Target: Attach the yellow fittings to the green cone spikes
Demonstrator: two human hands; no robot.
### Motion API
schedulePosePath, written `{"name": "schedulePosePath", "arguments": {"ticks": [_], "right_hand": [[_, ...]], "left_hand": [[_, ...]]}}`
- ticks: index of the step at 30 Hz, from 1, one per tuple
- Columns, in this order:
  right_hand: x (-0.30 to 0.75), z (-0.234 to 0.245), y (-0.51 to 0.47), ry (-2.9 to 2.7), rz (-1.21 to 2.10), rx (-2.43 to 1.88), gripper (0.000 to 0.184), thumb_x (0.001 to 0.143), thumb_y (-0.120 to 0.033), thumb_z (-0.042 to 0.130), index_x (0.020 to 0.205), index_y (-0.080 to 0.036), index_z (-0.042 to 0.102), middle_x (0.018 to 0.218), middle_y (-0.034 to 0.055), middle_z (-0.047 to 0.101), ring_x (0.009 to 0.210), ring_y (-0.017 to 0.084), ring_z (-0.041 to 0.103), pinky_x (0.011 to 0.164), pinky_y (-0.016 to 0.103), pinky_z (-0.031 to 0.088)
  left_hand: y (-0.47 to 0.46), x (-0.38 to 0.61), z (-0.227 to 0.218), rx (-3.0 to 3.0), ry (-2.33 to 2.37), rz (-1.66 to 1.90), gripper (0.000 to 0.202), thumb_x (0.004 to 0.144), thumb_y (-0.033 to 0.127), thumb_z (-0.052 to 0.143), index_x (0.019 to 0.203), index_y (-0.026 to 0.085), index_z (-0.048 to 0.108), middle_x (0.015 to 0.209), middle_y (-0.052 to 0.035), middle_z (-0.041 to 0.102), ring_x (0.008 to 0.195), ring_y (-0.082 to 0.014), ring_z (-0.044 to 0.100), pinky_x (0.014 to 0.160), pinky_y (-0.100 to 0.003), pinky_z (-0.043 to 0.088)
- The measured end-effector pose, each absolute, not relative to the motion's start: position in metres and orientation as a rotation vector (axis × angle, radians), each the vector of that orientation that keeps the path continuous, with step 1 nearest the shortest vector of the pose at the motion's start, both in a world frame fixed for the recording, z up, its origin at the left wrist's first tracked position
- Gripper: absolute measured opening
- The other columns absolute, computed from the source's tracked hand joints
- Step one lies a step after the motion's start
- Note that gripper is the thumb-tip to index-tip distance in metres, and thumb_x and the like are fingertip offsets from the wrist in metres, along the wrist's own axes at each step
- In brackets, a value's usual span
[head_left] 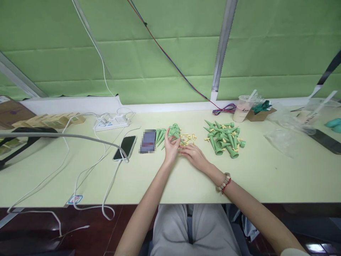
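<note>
My left hand (171,145) is raised off the pale table (160,181), its fingers closed round a green plastic cone spike (174,134). My right hand (193,154) lies low on the table beside it, fingers pinched at small yellow plastic pieces (188,137). A few loose green cones (160,135) lie just left of my left hand. A larger pile of green cones with yellow parts (224,139) sits to the right of my right hand. A bead bracelet with a red cord is on my right wrist.
A phone (125,147) on a white cable and a power strip (112,122) lie to the left, with a dark blurred card (147,141) between. A drink cup (242,108), a cardboard box (259,112) and clear plastic bags (279,140) sit at the back right.
</note>
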State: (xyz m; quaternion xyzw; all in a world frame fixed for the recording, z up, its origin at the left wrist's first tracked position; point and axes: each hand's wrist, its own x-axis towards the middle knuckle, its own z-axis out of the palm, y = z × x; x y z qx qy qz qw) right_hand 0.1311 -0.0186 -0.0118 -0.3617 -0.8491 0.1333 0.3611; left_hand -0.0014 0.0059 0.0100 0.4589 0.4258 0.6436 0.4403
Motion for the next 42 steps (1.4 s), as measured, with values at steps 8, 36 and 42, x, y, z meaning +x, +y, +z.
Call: {"name": "schedulePosePath", "arguments": {"ticks": [8,36,42], "right_hand": [[0.140,-0.017,-0.004,-1.217,0.949,-1.042,0.031,0.080,-0.043,0.060,0.095,-0.017,0.070,0.097,0.0086,0.070,0.084,0.020,0.065,0.076,0.035,0.054],[0.152,-0.004,-0.006,-1.174,0.803,-0.982,0.019,0.071,-0.033,0.070,0.082,-0.017,0.072,0.084,0.0073,0.075,0.077,0.021,0.071,0.076,0.035,0.057],[0.153,0.002,-0.010,-1.309,0.698,-0.984,0.016,0.075,-0.030,0.066,0.085,-0.019,0.074,0.089,0.0073,0.075,0.080,0.020,0.070,0.076,0.033,0.057]], "left_hand": [[0.005,-0.001,0.013,1.153,1.040,1.608,0.074,0.068,0.025,0.072,0.134,0.027,0.037,0.097,-0.0068,0.062,0.076,-0.0164,0.068,0.060,-0.023,0.054],[-0.005,0.005,0.013,1.310,0.835,1.223,0.073,0.068,0.030,0.076,0.134,0.025,0.045,0.072,0.0041,0.051,0.075,-0.0132,0.064,0.076,-0.028,0.049],[-0.006,0.006,0.013,1.329,0.858,1.225,0.075,0.068,0.028,0.075,0.136,0.024,0.045,0.071,0.0053,0.049,0.071,-0.0102,0.062,0.075,-0.026,0.049]]}}
